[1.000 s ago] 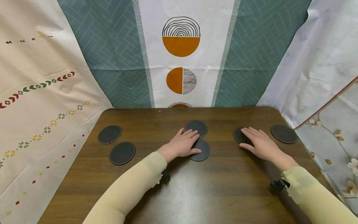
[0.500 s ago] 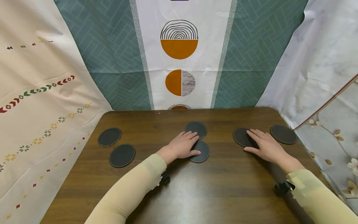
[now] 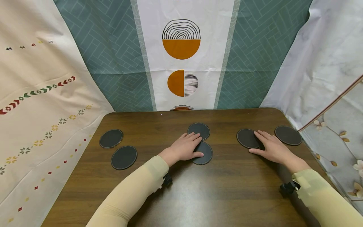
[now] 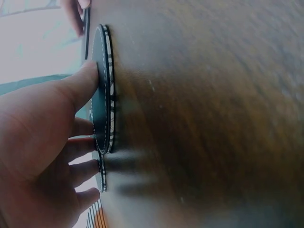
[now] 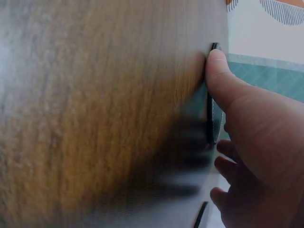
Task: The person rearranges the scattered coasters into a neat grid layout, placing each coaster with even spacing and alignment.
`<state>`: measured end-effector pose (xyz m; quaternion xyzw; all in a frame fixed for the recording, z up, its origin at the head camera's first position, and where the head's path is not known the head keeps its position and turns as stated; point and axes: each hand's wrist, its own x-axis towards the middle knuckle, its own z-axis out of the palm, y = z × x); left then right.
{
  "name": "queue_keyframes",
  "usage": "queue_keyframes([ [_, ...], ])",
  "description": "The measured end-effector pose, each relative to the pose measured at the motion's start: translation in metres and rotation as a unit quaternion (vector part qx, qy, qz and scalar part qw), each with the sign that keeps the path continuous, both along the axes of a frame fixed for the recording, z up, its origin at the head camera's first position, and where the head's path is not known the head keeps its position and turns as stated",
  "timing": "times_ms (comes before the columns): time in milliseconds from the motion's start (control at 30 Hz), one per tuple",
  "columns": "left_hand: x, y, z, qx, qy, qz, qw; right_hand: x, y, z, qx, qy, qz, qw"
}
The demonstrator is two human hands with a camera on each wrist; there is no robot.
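In the middle of the table lie a far black round coaster (image 3: 199,130) with pale stitching and a near coaster (image 3: 204,155). My left hand (image 3: 185,147) rests across both with its fingers extended, the thumb on the near one. A light patterned strip shows along the edge of the near coaster (image 4: 110,90) in the left wrist view. Farther right, my right hand (image 3: 270,147) overlaps the right side of another coaster (image 3: 247,138). Its fingers are loosely extended, and the thumb tip (image 5: 217,55) is right by that coaster's edge in the right wrist view.
Two more coasters lie at the left, one farther back (image 3: 111,138) and one nearer (image 3: 123,157). Another coaster (image 3: 288,135) is beyond my right hand at the table's right edge. Patterned cloths (image 3: 122,56) hang around the wooden table (image 3: 198,195).
My right hand has slid a little to the right, uncovering more of the coaster beneath it. The left hand keeps its place on the middle coasters.
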<state>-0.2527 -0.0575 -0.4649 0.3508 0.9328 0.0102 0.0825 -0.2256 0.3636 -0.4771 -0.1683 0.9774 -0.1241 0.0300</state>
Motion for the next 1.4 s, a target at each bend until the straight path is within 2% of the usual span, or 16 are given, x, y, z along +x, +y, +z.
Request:
queue_keyframes([
  [333,0.001,-0.0009,-0.0011,0.004,-0.011,0.002,0.9999,-0.0013,-0.0001,-0.0033,-0.007,-0.005,0.0,1.0],
  [667,0.0003,-0.0004,-0.0006,0.001,-0.007,-0.001,1.0,-0.0027,-0.0034,0.0001,-0.005,0.012,-0.002,0.9999],
  [1033,0.0001,0.0,-0.0017,-0.003,-0.002,0.001,1.0,-0.0038,-0.0054,-0.0031,-0.016,0.0,-0.015,0.9998],
  [1400,0.0003,-0.0003,-0.0004,-0.005,-0.001,0.001,1.0,-0.0053,-0.0088,0.0008,-0.028,-0.005,-0.018,0.9994],
])
